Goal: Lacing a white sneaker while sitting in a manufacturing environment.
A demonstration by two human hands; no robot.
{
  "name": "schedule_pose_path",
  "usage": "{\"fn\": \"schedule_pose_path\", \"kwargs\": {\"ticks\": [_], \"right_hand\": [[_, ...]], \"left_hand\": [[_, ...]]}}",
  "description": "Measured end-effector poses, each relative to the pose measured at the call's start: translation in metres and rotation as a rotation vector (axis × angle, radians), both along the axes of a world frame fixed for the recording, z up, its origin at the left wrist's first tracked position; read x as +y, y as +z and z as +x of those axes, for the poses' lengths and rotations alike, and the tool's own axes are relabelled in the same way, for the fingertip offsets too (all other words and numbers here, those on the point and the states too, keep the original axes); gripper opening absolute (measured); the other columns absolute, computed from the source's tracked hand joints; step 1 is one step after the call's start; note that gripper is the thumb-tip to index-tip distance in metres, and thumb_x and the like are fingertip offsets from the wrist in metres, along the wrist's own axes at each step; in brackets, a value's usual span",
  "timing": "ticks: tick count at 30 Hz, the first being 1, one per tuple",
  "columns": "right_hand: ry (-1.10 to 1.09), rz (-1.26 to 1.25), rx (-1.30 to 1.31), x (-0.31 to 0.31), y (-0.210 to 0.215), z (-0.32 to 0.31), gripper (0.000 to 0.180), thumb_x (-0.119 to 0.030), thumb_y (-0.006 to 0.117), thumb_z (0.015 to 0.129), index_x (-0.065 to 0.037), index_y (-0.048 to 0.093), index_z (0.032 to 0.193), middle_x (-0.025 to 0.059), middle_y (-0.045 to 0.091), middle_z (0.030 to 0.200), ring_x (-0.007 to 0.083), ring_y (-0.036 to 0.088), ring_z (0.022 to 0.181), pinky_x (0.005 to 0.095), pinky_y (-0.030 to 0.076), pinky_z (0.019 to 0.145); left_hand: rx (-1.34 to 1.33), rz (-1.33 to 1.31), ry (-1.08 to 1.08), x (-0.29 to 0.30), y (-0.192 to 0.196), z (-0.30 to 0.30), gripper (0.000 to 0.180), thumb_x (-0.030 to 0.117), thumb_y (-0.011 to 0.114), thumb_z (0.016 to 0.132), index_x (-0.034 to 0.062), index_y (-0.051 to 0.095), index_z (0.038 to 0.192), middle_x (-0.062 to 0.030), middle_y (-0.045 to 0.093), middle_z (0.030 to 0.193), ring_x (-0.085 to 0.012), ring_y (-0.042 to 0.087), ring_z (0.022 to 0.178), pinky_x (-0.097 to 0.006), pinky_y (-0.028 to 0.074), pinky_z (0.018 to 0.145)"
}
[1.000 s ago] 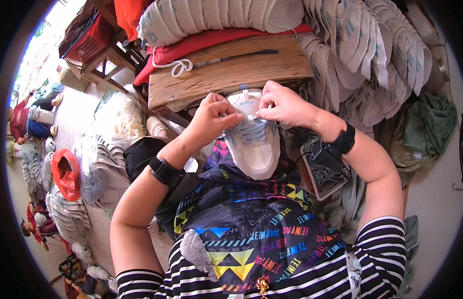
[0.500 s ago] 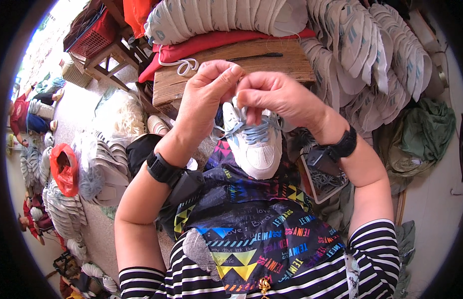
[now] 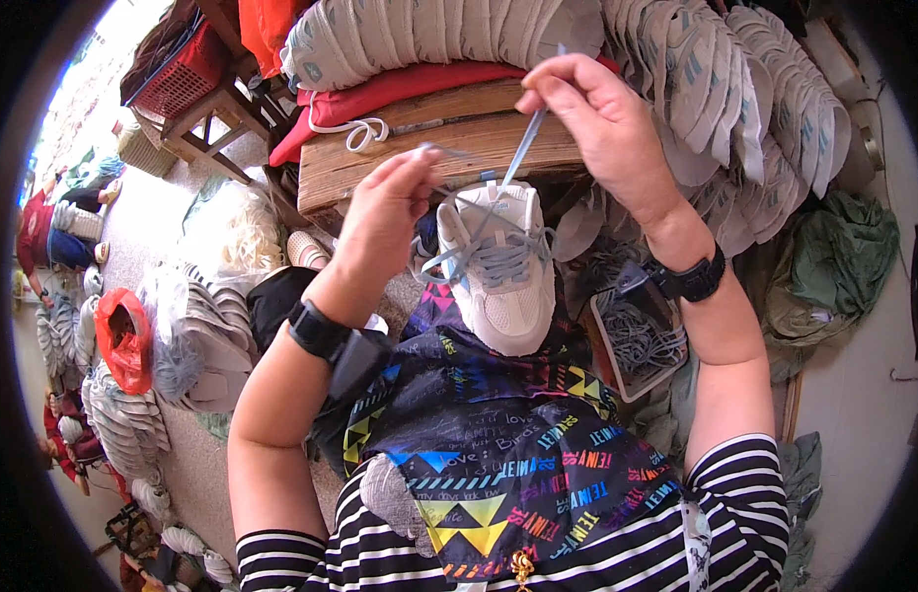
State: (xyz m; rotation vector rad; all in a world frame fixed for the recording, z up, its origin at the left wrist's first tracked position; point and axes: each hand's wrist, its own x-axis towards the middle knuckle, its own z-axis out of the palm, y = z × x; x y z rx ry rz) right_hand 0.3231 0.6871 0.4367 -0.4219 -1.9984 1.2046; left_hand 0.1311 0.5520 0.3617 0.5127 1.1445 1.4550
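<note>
A white shoe upper [image 3: 513, 314] with grey-blue lacing rests toe toward me, over my dark patterned apron [image 3: 508, 395]. My right hand [image 3: 602, 123] is raised above it to the right, its fingers pinching a pale blue shoelace [image 3: 524, 148] that runs taut down to the shoe's tongue. My left hand [image 3: 388, 209] is closed at the upper left of the shoe, gripping the other lace length, which is thin and partly blurred near its fingertips. A loop of lace droops on the shoe's left side.
Behind the shoe stands a wooden bench [image 3: 420, 153] with a red cloth [image 3: 410, 91] and a row of shoe uppers [image 3: 429, 39]. More stacked uppers [image 3: 696, 79] hang at the right. A tray of laces [image 3: 642, 345] lies beneath my right forearm. Other people [image 3: 69, 237] sit far left.
My hands, together over the shoe before, have moved apart. The right rose up and right, drawing the lace taut; the left shifted down and left. The shoe's tongue is now uncovered.
</note>
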Motion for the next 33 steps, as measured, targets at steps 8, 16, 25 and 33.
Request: {"fn": "schedule_pose_path", "kwargs": {"ticks": [8,16,25,33], "right_hand": [[-0.313,-0.904,0.213,0.04,-0.025,0.086,0.024,-0.008,0.047,0.096,-0.003,0.056,0.117,0.0054,0.064,0.082,0.0111,0.059,0.065,0.0241,0.048,0.057],[-0.536,-0.425,0.258,0.059,-0.005,0.119,0.029,-0.006,0.048,0.093,-0.001,0.051,0.122,0.0047,0.059,0.075,0.0037,0.036,0.048,0.0182,0.028,0.042],[-0.844,-0.096,0.508,0.108,0.049,0.183,0.042,-0.003,0.052,0.086,0.005,0.046,0.127,0.0079,0.059,0.075,0.006,0.042,0.054,0.0189,0.028,0.042],[-0.504,-0.157,-0.073,0.038,-0.005,0.118,0.034,-0.011,0.048,0.093,-0.001,0.043,0.125,0.0024,0.063,0.078,0.0028,0.04,0.057,0.0162,0.033,0.052]], "left_hand": [[-0.569,0.073,0.223,-0.045,-0.017,-0.071,0.013,0.017,0.055,0.097,0.004,0.057,0.098,-0.0023,0.059,0.072,-0.022,0.065,0.079,-0.039,0.053,0.085],[-0.408,0.199,0.333,-0.068,-0.017,-0.119,0.017,0.017,0.046,0.101,0.0022,0.052,0.105,0.0005,0.049,0.078,-0.0078,0.038,0.059,-0.022,0.037,0.059],[-0.197,0.267,0.45,-0.095,-0.007,-0.192,0.017,0.014,0.046,0.1,0.0,0.052,0.109,0.0024,0.043,0.07,-0.0076,0.031,0.054,-0.023,0.03,0.051],[0.611,0.166,0.329,-0.077,0.009,-0.119,0.024,0.019,0.048,0.101,0.0011,0.058,0.115,0.0053,0.041,0.069,-0.0044,0.033,0.056,-0.021,0.027,0.049]]}}
